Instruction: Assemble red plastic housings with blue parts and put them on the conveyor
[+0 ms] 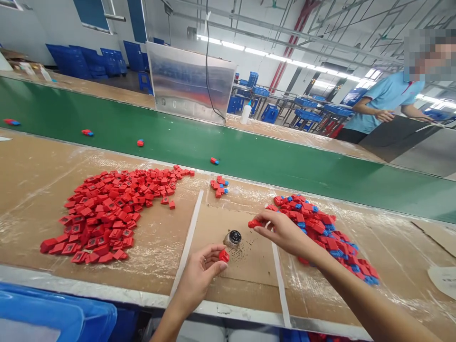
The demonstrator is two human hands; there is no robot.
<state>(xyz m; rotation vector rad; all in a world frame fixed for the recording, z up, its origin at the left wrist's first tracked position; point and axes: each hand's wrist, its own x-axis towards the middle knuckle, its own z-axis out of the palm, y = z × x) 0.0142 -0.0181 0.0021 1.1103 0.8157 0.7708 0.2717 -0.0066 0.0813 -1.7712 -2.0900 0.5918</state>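
As the left hand [199, 279] pinches a chunky red plastic block [224, 256], the right hand [283, 232] nips a matching block [254, 223], both square-edged and bright.

Two hands [199, 278] [285, 232], two red pieces [223, 255] [254, 223]

Strip lights [245, 51] line the factory ceiling [249, 19] above stacked blue crates [67, 61] and metal workbenches [276, 90].

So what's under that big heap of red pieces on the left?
The heap of red plastic pieces sits on tan cardboard under clear plastic wrap, visible around its edges. The surface right beneath them is covered.
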